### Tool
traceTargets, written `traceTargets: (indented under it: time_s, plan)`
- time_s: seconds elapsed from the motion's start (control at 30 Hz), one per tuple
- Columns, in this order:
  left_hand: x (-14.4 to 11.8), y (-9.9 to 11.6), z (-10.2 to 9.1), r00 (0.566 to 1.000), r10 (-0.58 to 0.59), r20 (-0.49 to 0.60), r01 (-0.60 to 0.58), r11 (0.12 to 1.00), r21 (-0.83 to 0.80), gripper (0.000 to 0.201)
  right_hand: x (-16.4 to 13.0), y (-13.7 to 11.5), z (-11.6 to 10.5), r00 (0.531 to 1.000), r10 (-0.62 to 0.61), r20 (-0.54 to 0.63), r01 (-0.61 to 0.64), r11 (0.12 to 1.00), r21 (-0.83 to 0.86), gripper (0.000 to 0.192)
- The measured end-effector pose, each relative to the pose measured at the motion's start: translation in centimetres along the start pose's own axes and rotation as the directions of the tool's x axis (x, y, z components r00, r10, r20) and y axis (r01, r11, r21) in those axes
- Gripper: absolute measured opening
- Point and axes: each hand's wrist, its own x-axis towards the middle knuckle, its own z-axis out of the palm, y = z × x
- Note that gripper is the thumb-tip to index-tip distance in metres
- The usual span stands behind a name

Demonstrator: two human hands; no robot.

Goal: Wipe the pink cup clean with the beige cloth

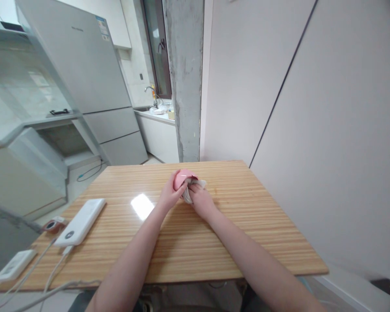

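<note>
A glossy pink bowl [182,176] is tilted on its side above the far middle of the wooden table [247,234]. My left hand [170,193] grips it from the left, thumb at the rim and fingers behind the outer wall. In my right hand [200,200] is a white cloth [188,196], pressed into the mouth of the bowl. Part of the cloth hangs below the rim, and another bit sticks out to the right. The fingertips of my right hand are partly hidden by the cloth and the bowl.
On the table's left lies a white power bank [84,219] with a cable [53,271] plugged in. Beside it are a small reddish-brown round object [52,226] and a flat white box [15,265]. A fridge [81,56] and a concrete pillar [186,78] stand beyond; a wall [328,130] rises right.
</note>
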Motion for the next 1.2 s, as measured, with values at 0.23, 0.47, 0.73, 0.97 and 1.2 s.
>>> traceTargets:
  time_s: [0.23,0.47,0.73,0.97,1.2]
  plan:
    - [-0.7,0.2,2.9,0.986,-0.13,-0.102,0.104,0.968,-0.229,0.084,-0.3,-0.4,-0.1,0.986,0.14,-0.088,-0.129,0.984,0.124,0.027]
    - [-1.8,0.8,3.3,0.985,-0.098,-0.141,0.082,0.99,-0.113,0.069,-0.4,-0.2,0.7,0.986,0.105,-0.131,-0.043,0.913,0.405,0.045]
    - [-0.4,0.2,0.4,0.999,0.007,-0.045,-0.008,1.0,-0.014,0.062,-0.1,0.7,-0.2,0.996,-0.086,0.013,0.083,0.985,0.149,0.027]
    - [-1.2,0.5,2.9,0.988,-0.111,-0.105,0.088,0.977,-0.196,0.09,-0.7,-0.3,-0.6,0.993,0.085,-0.082,-0.073,0.986,0.147,0.028]
    - [-1.1,0.3,2.4,0.984,-0.056,-0.168,0.042,0.995,-0.085,0.064,-0.4,-0.5,-0.3,0.995,0.057,-0.076,-0.036,0.967,0.252,0.031]
